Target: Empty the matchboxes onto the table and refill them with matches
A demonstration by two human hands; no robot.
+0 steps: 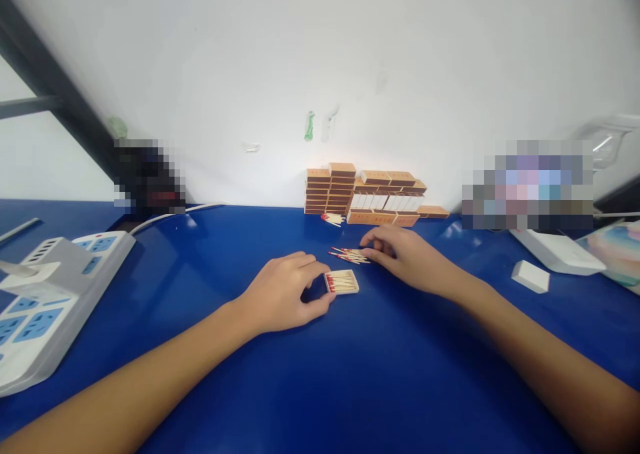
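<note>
Indoor tabletop work area, wider room type unclear, glossy blue tabletop [300, 394] across lower frame, white wall [250, 54] behind, multi-socket power strip [65, 321] at left, loose matches [350, 256] and stacked matchboxes [327, 191] at centre, dark slanting beam [75, 107] at upper left.

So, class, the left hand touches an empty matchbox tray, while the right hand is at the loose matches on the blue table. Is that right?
Not quite: the tray isn't empty. The head view shows matches lying in it. The left hand touches it, and the right hand is at the loose matches on the blue table.
</note>
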